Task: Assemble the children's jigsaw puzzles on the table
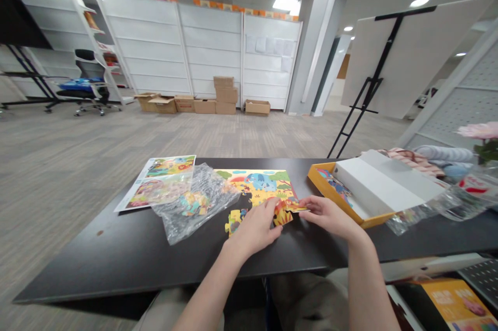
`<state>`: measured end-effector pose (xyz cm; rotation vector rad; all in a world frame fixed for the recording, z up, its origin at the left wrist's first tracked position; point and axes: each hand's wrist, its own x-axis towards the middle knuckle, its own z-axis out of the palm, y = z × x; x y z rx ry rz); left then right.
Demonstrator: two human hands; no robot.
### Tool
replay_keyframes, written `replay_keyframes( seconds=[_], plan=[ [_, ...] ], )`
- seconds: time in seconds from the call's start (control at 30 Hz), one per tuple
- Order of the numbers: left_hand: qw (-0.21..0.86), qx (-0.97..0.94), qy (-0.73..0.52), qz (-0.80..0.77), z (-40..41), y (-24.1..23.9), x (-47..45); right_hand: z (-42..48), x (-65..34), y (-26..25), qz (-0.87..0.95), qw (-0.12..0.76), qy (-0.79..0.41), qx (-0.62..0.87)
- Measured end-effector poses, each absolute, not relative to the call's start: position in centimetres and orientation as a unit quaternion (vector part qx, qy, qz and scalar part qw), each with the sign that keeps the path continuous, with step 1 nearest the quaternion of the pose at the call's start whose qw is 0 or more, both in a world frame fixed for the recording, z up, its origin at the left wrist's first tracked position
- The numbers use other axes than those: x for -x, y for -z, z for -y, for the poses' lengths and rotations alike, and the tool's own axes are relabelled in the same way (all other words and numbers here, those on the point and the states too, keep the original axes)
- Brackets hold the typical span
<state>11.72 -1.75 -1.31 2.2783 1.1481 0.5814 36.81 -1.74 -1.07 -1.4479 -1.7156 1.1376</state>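
A partly joined colourful animal jigsaw puzzle (pixel 259 185) lies on the black table (pixel 116 248). My left hand (pixel 254 227) rests flat on the puzzle's lower edge, fingers stretched over pieces near a loose yellow piece (pixel 233 220). My right hand (pixel 327 214) pinches an orange puzzle piece (pixel 298 207) at the puzzle's lower right corner. A clear plastic bag (pixel 194 201) with a few pieces inside lies just left of the puzzle.
A picture sheet (pixel 155 180) lies under the bag at the left. An orange box (pixel 322 173) with a white lid (pixel 377 180) sits at the right, beside crumpled plastic and cloth. An easel board, cardboard boxes and an office chair stand on the floor behind.
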Motion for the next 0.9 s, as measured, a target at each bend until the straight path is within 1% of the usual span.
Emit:
replay_keyframes(
  seconds=[0.2, 0.33, 0.43, 0.57, 0.77, 0.9],
  plan=[
    [0.292, -0.805, -0.257, -0.449, 2.0, -0.8, -9.6, 1.5, -37.3, 1.5, 0.633, 0.302, -0.449, 0.554],
    [0.262, -0.818, -0.275, -0.432, 2.2, -1.8, -5.3, 1.4, -37.2, 1.6, 0.623, 0.296, -0.443, 0.572],
    [0.213, -0.827, -0.247, -0.457, 2.7, -1.6, -2.7, 1.5, -36.8, 1.1, 0.632, 0.284, -0.427, 0.581],
    [0.168, -0.848, -0.189, -0.466, 3.6, -1.0, -1.4, 1.6, -36.4, 0.4, 0.654, 0.257, -0.364, 0.612],
    [0.149, -0.86, -0.145, -0.466, 3.9, -1.0, -1.9, 1.6, -36.1, 0.1, 0.667, 0.244, -0.339, 0.617],
    [0.147, -0.861, -0.128, -0.471, 3.7, -0.8, -2.2, 1.6, -36.2, 0.4, 0.672, 0.247, -0.349, 0.605]
  ],
)
